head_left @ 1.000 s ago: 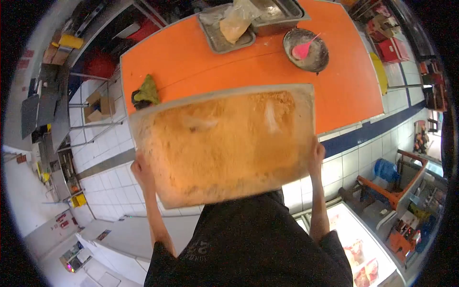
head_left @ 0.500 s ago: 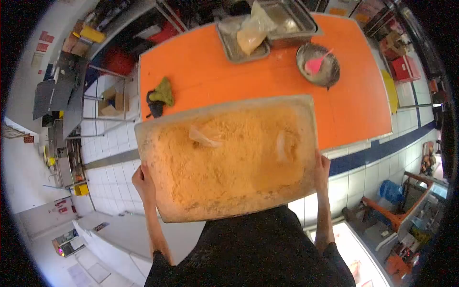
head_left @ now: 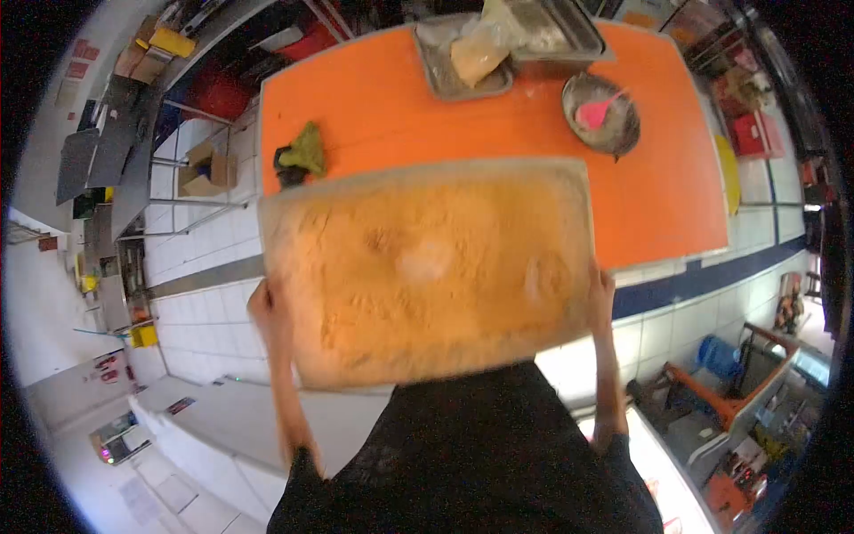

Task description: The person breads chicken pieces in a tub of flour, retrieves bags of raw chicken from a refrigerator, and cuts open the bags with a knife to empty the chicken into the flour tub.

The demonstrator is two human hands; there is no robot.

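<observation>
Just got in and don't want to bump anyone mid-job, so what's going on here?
A person holds a wide rectangular tray of orange-tan crumbly material by its short sides, left hand on one, right hand on the other. It is held at the near edge of an orange table. On the table sit a dark round bowl with a pink scoop and a green cloth.

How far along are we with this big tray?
Filling looks done: orange crumbs cover most of the tray. The left hand and right hand are holding it by its ends. Probably left: levelling the uneven surface, then setting the tray down.
</observation>
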